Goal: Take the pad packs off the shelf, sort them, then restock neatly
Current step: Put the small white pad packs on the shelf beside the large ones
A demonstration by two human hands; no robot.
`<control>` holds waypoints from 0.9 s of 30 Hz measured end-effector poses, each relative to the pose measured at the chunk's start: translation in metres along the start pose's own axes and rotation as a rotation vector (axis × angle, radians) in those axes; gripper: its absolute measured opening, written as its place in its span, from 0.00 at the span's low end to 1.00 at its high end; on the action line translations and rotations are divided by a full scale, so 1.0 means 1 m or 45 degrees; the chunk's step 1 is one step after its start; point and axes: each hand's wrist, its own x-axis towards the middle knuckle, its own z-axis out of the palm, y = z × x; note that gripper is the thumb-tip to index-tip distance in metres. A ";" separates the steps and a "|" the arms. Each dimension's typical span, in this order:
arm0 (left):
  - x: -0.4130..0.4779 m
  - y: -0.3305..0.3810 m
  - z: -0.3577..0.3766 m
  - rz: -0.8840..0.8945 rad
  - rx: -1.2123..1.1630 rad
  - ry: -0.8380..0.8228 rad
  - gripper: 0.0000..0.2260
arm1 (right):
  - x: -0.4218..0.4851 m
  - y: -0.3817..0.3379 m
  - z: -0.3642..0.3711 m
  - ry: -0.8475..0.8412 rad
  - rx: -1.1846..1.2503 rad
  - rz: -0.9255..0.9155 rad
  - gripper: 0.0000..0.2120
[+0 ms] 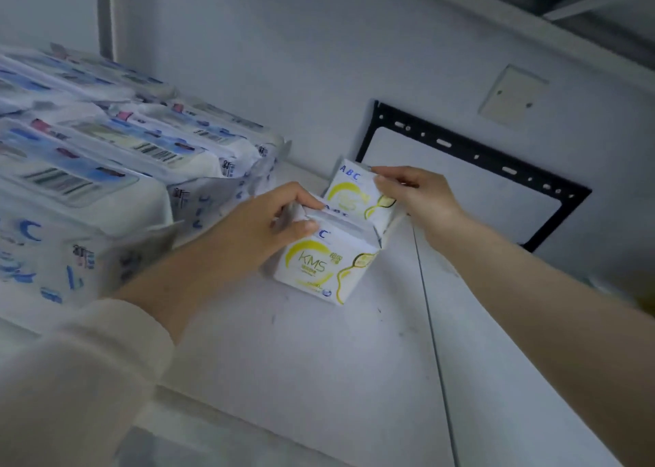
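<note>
Two white-and-yellow pad packs stand one behind the other on the white shelf. My left hand grips the top of the front pack, which reads KMS. My right hand pinches the top right corner of the rear pack, marked ABC, close to the back wall. To the left lies a stack of several white-and-blue pad packs, flat with barcodes up, reaching almost to my left wrist.
A black metal bracket frame is fixed to the wall right behind the rear pack. A blank wall plate sits above it. A seam splits the shelf surface on the right.
</note>
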 end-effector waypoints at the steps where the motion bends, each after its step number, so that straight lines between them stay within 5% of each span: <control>1: 0.005 -0.005 0.002 0.003 0.034 -0.017 0.07 | 0.008 0.005 0.001 -0.014 0.014 0.011 0.09; 14: 0.032 -0.022 0.006 -0.078 0.186 0.086 0.08 | 0.072 0.037 0.034 -0.205 -0.062 -0.042 0.08; 21: 0.025 -0.008 0.017 0.095 0.551 0.300 0.18 | 0.083 0.037 0.031 -0.378 -0.131 -0.039 0.06; 27: 0.024 -0.010 0.031 0.427 1.042 0.244 0.21 | 0.088 0.042 0.024 -0.388 -0.293 -0.195 0.09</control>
